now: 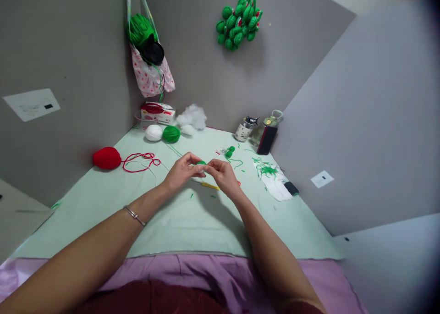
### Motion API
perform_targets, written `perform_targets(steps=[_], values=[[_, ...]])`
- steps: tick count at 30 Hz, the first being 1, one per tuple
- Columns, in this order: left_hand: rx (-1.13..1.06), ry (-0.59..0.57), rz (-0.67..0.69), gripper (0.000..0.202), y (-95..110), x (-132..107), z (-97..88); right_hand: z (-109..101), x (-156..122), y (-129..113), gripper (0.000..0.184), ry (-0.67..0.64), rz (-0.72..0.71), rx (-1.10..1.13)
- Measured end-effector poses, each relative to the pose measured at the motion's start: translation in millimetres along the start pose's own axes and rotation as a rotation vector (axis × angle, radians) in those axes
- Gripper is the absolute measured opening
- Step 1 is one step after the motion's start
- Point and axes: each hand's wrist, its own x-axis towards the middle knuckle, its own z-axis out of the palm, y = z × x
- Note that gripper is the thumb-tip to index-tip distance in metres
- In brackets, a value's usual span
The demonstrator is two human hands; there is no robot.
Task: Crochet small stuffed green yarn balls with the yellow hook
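Note:
Over the middle of the table, my left hand pinches a small green and white crochet piece between thumb and fingers. From the other side my right hand grips the edge of that same piece, fingertips close to the left ones. Much of the piece is hidden by the fingers. Beneath the hands lies a tool with a yellow handle, perhaps a crochet hook. Just beyond the right hand rest small green crocheted balls with a yarn tail.
Red yarn lies at left; white and green yarn balls sit behind, beside fluffy stuffing. At right are green scraps on white paper, a phone and a tin. Green crocheted pieces hang above.

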Motion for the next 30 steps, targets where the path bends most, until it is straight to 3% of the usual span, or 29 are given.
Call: perform_targets(steps=[5, 10, 17, 22, 26, 30], values=[[0.079, 0.092, -0.036, 0.025, -11, 5, -3.2, 6, -9, -13, 0.021, -0.042, -0.045, -0.100], [0.119, 0.171, -0.103, 0.038, -18, 8, -0.9, 18, -13, -19, 0.014, -0.008, -0.081, -0.244], [0.008, 0.081, -0.064, 0.020, -4, 2, 0.2, 12, -4, -7, 0.019, 0.103, -0.035, -0.307], [-0.030, -0.052, -0.071, 0.034, 2, 1, -5.5, 1, -2, -1, 0.026, 0.069, -0.027, -0.244], [0.000, -0.038, -0.064, 0.033, -7, 2, -7.5, 2, -4, -4, 0.025, 0.011, -0.054, -0.234], [0.055, 0.017, -0.037, 0.017, -18, 5, -6.3, 8, -9, -11, 0.023, -0.024, -0.054, -0.238]])
